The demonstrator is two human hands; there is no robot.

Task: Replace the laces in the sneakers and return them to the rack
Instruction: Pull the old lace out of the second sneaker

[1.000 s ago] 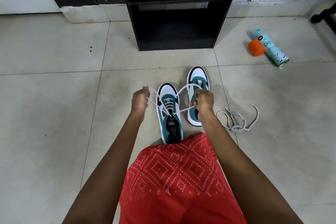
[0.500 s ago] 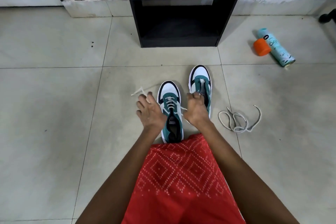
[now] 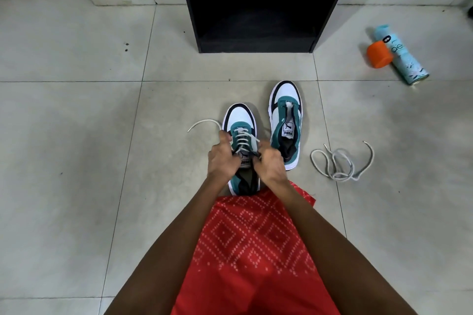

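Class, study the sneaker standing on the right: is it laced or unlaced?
Unlaced. The right sneaker shows a bare tongue with no lace crossing it, while a loose lace lies on the floor beside it.

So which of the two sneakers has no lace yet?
The teal-and-white sneaker on the right, standing untouched; its eyelets are bare. The other sneaker is laced.

Left sneaker (image 3: 240, 120): teal, white and black, upright on floor tiles, toe pointing far, threaded with white lace (image 3: 242, 138), one lace end trailing left. Right sneaker (image 3: 285, 120): matching, unlaced, just right and slightly farther. Loose grey-white lace (image 3: 341, 162): coiled, right of pair. Black rack (image 3: 256, 5): far, beyond both.
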